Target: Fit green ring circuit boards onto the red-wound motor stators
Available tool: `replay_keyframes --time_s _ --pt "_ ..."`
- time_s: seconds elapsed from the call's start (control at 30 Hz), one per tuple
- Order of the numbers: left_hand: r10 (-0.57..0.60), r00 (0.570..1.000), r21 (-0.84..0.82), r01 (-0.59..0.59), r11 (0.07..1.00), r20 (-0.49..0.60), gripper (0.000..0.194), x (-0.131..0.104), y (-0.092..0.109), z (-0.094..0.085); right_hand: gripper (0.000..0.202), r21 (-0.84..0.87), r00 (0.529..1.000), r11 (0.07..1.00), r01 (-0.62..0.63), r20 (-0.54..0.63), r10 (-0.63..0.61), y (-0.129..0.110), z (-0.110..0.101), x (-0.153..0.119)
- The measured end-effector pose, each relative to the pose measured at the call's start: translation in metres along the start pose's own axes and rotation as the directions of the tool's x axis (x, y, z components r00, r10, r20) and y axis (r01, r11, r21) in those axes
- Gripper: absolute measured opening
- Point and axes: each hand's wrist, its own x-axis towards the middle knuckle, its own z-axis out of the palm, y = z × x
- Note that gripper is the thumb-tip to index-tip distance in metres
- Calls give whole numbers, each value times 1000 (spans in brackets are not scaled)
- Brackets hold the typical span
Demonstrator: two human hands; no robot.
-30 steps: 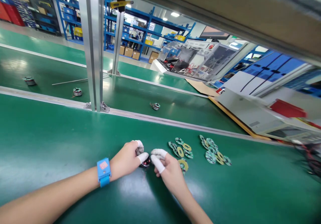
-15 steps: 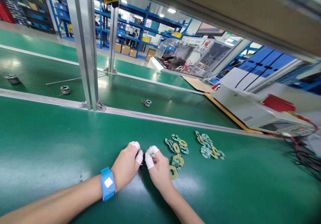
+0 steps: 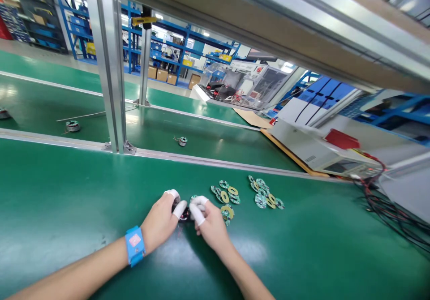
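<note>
My left hand [image 3: 163, 217], with white finger covers and a blue wristband [image 3: 135, 245], is closed on a dark round part with a reddish inside [image 3: 184, 214]. Just right of it, my right hand [image 3: 208, 221], also in finger covers, has its fingers pinched together near a small green piece [image 3: 193, 198]; whether it grips that piece is hidden. Beside my right hand lie loose ring-shaped green boards and yellow rings [image 3: 224, 196]. A second group of such rings [image 3: 260, 200] is farther right.
Beyond an aluminium rail [image 3: 188, 159], small wound parts [image 3: 182, 141] stand on the green surface. A metal post [image 3: 112, 67] rises at the left. A grey machine [image 3: 312, 145] and tangled cables [image 3: 379, 201] are at the right.
The view has shifted, so the scene sits farther left. My hands have parted slightly, and more of the dark part shows between them.
</note>
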Motion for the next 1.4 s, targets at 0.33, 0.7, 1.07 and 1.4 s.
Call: replay_keyframes --time_s 0.33,0.7,1.07,1.4 --pt "108 972 325 -173 930 209 40 1 4 -18 39 -653 973 728 208 63 -222 4 -31 11" --pt "99 977 349 -161 923 188 40 6 -3 -13 39 -723 981 669 175 67 -185 3 -33 11" --pt "116 980 349 -167 922 163 43 7 -6 -9 35 -793 989 591 147 107 -104 0 -39 10" --pt "136 979 346 -182 920 154 40 7 -8 -6 27 -354 900 832 426 72 -430 -7 -24 -1"
